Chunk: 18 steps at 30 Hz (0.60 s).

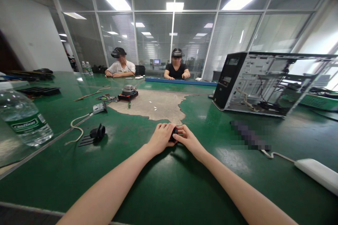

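Both hands meet over the green tabletop, around a small black part (173,135) whose kind I cannot make out. My left hand (162,136) wraps it from the left, with fingers curled over its far side. From the right, my right hand (187,137) grips the same part between thumb and fingers. Most of the part is hidden by the hands. Just beyond them lies the torn edge of a brown cardboard sheet (163,103). Off to the left, a black plastic piece with prongs (97,133) rests on the table.
An opened computer case (229,81) stands at the right, with a white power strip (317,172) nearer me. A water bottle (26,123) is at far left. A cooler on a red-black base (128,92) and a metal bracket (99,108) lie ahead. Two people sit across the table.
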Tool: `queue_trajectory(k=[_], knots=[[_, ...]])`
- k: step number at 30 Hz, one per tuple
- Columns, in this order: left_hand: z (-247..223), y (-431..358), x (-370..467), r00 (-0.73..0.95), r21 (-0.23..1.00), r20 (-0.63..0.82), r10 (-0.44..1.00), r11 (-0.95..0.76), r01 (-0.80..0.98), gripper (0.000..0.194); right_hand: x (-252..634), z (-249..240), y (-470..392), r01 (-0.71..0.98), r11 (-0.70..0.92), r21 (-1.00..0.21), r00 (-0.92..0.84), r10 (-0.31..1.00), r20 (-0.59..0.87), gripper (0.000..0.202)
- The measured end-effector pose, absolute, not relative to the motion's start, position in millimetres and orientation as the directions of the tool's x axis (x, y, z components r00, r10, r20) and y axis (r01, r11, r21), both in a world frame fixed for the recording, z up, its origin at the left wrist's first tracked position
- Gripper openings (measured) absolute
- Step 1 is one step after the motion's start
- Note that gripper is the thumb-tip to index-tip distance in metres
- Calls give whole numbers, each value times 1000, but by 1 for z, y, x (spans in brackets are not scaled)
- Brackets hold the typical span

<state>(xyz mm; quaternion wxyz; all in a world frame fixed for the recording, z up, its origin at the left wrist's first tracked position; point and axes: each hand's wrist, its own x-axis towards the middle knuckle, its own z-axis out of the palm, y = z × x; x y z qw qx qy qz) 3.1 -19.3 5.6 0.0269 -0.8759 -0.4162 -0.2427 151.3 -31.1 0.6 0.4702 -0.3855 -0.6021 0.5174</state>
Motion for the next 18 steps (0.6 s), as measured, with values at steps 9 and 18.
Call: queue_trajectory(k=[9,18], knots=[[5,-19,3,533,140,461,709,-651,746,52,150,-6,-25,76,207,-975,-184,964,190,28],[7,-22,2,534,143,480,695,-663,734,48,150,-4,-31,6,192,-981,-228,956,186,25]])
